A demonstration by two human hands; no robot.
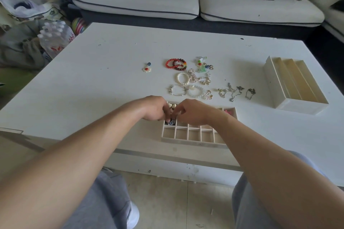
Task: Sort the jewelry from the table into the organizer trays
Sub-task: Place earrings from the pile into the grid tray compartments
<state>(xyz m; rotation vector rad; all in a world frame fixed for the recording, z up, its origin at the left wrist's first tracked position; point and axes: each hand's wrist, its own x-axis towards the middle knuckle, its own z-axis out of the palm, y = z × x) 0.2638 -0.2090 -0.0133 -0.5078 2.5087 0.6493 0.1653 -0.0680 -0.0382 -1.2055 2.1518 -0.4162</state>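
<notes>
Two together over near grid tray (193,141): left hand (155,109), right hand (194,112), both curled, held thing hidden. Likely tucking something small inside.

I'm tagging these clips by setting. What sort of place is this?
Most likely a home living room: a cushioned white sofa stands behind a low white table strewn with jewelry, and a pack of bottles sits beside it.

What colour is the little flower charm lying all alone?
White flower charm with a red middle, blue bead on top; head view.
</notes>
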